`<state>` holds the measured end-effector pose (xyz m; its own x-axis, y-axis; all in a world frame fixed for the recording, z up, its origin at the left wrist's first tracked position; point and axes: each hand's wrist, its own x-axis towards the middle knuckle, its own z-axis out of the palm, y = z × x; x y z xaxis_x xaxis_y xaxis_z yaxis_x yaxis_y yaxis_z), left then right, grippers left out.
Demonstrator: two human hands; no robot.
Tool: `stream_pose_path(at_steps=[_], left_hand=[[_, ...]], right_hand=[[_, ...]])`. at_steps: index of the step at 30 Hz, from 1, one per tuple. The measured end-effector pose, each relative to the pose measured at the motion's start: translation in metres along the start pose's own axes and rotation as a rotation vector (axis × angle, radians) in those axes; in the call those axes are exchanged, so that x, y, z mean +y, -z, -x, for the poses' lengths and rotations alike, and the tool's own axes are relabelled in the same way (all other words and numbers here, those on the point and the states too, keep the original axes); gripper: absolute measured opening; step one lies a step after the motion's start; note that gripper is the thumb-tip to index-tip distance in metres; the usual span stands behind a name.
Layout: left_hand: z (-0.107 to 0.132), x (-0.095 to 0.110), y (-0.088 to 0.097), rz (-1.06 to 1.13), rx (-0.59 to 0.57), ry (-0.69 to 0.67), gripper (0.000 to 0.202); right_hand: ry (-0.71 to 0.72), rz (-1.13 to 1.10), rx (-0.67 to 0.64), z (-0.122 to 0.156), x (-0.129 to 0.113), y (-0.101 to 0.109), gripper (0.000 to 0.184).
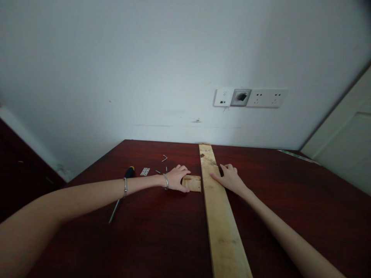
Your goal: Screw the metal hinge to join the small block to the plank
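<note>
The long plank (223, 224) lies from the bench's (162, 239) back edge forward, its long axis slanting slightly rightward toward the viewer. At its left edge, a small board (195, 185) lies crosswise, its right end facing the plank. The left hand's (176, 178) grip, half open, spans the board; the right hand's (232, 179) thumb rests on the plank, fingers by its right edge, firmness unclear. Leftward lie screws (164, 158), a hinge (145, 171) and a screwdriver (130, 172), partly behind the forearm.
</note>
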<state>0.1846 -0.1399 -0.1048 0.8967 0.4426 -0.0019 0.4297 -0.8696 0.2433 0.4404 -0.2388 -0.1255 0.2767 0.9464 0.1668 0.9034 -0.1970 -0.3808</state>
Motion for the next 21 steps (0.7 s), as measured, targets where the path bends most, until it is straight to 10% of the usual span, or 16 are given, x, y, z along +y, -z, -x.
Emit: stream_pose_path(at_steps=[21], left_hand=[[-0.0012, -0.0022, -0.0027, 0.059, 0.029, 0.028, 0.067]], right_hand=[[0.014, 0.002, -0.035, 0.0069, -0.0064, 0.0059, 0.062]])
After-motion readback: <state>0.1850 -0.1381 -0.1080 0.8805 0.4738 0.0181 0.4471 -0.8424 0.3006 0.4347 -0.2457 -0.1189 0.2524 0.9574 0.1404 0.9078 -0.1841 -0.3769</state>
